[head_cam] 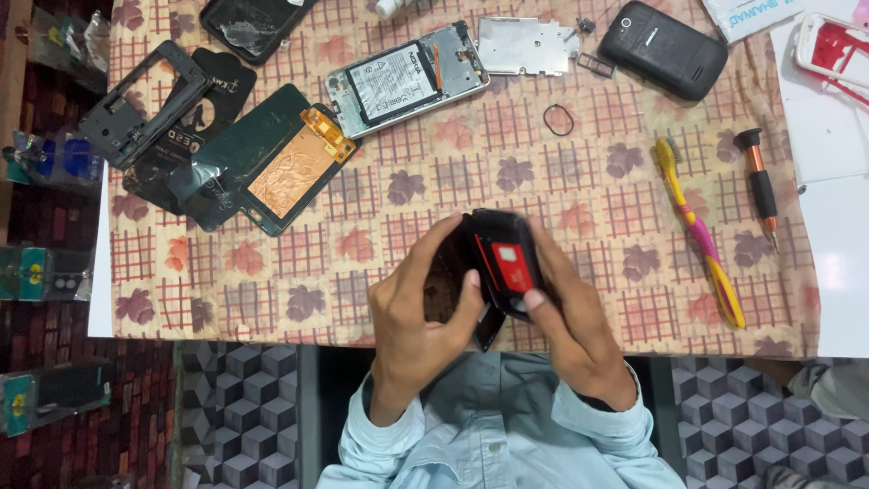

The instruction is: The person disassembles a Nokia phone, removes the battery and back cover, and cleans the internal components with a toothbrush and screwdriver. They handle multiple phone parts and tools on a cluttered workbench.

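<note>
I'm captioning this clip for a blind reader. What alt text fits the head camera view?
Seen from above, a person's left hand and right hand hold a small black phone with a red part showing, over a leaf-patterned tablecloth. Around it lie an opened phone with its battery exposed, a toothbrush, a screwdriver and a black handset.

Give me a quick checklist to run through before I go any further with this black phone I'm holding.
1. Both hands on the black phone: left hand, right hand. Ok.
2. Red part uncovered under the thumbs. Ok.
3. Whether that part is seated or loose. Cannot tell.
4. Screwdriver and toothbrush lying on the cloth to the right. Ok.
5. Small black ring lying loose, apart from the opened phone. Not ok.
</note>
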